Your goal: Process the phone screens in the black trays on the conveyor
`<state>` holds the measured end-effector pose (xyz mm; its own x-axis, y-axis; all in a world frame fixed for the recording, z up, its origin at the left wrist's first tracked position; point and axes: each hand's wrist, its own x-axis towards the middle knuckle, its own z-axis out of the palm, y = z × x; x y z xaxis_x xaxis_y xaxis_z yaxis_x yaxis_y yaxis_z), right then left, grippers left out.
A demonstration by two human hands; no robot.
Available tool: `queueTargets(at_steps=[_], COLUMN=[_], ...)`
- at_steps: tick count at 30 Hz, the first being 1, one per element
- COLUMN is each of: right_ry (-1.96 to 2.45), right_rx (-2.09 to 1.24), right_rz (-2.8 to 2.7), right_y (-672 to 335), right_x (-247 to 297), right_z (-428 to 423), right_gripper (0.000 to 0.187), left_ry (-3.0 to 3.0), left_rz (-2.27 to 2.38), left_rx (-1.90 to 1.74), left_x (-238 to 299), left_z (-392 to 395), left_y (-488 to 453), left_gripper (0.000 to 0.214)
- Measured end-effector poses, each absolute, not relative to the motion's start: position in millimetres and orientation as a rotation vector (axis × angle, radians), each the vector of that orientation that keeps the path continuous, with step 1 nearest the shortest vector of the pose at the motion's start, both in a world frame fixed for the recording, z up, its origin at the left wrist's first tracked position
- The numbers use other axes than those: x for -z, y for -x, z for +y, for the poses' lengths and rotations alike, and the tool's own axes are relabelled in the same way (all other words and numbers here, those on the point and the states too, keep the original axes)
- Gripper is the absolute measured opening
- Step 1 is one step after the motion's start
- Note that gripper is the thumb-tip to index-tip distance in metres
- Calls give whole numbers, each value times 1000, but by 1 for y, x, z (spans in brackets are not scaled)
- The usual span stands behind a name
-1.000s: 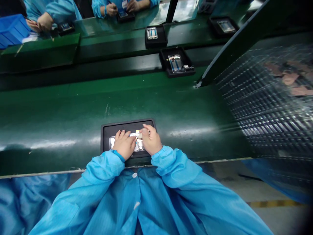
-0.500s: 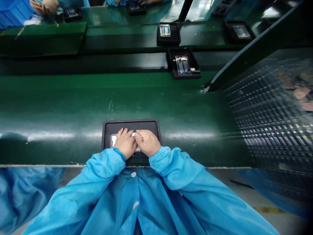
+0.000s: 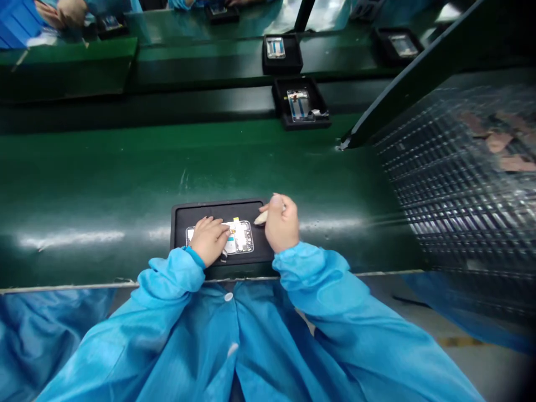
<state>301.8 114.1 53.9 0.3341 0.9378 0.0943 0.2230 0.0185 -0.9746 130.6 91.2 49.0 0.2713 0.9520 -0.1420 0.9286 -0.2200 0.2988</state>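
Note:
An opened phone [image 3: 244,237] with its inner parts showing lies in a black tray [image 3: 180,215] at the table's front edge. My left hand [image 3: 208,240] rests on the phone's left part with fingers stretched out, covering its middle. A yellow tab sticks up from the phone's top side, and a small dark strip hangs at its lower side. Just right of the phone, over the tray's right edge, my right hand [image 3: 283,223] is closed around a cream-coloured tool with a pointed tip, like a spudger [image 3: 261,218]. Its tip is apart from the phone.
Two black trays with opened phones, a nearer one [image 3: 285,118] and a farther one [image 3: 272,66], stand beyond the green table [image 3: 125,173]. A dark post [image 3: 377,117] slants at right, beside stacked clear plastic trays [image 3: 435,184]. A co-worker's hands [image 3: 69,12] show at the far left.
My right hand has moved right, off the phone, and the pointed tool in it now shows. The phone's right part is uncovered. My left hand stays on the phone.

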Motion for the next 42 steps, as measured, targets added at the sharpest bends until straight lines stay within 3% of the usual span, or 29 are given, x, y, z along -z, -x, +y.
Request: queueTargets(at_steps=[3,8,13,32,42], right_ry=[1544,1622,1656,1752,1812], right_rx=[-637,-701,-565,-623,-571], right_rz=[-1108,-1114,-1293,-1328,-1358], right_y=[-318,-313,-300,-302,-300], right_x=[-58,-46,-36,-40,-39], right_z=[109,99,96,105,105], right_gripper=[37,38,35,40,45], left_ry=[-2306,-2422,-2461,-2548,-2427], left_rz=[1683,1646,1638,1660,1584], left_rx=[-71,-70,-104,-162,-443], left_x=[-49,-49,-50,-50,-50], left_z=[86,74,66,60,69], left_y=[-128,-125,-125,-133,-125], left_gripper=[34,38,36,30,35])
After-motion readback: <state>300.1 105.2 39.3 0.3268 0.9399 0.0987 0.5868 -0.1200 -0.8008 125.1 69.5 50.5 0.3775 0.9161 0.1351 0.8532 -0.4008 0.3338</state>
